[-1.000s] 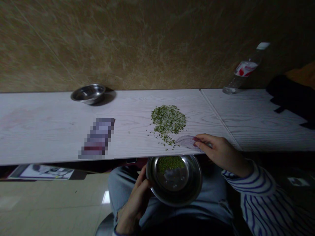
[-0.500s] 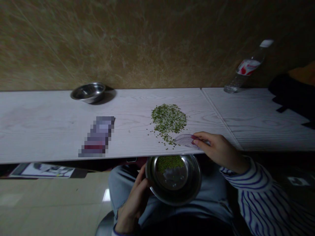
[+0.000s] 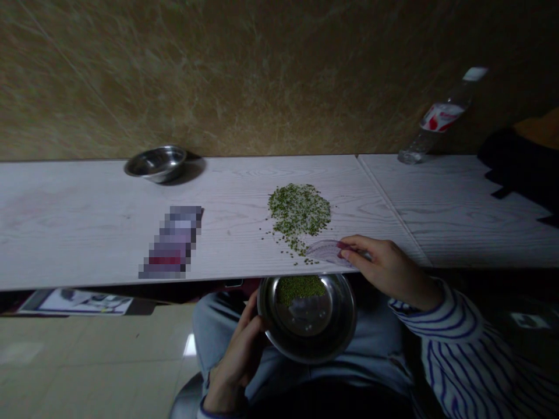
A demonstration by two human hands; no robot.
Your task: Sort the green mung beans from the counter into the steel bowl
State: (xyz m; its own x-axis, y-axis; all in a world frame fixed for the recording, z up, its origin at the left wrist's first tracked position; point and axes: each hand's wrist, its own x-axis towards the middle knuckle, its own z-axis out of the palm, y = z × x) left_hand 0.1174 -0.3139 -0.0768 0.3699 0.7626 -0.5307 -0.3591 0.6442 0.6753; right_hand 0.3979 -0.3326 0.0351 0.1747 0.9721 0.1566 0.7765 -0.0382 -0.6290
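Note:
Small green beans (image 3: 301, 208), likely mung beans, lie spread in a patch on the white wood-grain table (image 3: 236, 233), with a thinner trail toward the front edge. My right hand (image 3: 375, 259) pinches a clear plastic protractor (image 3: 325, 250) whose curved side touches the trail's near end. Below the table edge, over my lap, my left hand (image 3: 247, 343) grips the left rim of a metal bowl (image 3: 345, 331). More green beans (image 3: 301, 288) have gathered at the bowl's far side, and its shiny bottom shows in front of them.
A second metal bowl (image 3: 157, 166) stands at the back left by the wall. A pixelated flat object (image 3: 172, 244) lies left of the beans. At the back right are a plastic bottle (image 3: 437, 119) with a white cap and a dark cloth item (image 3: 519, 169).
The protractor has shifted slightly left against the trail of beans, still in my right hand. My left hand keeps the bowl in nearly the same place.

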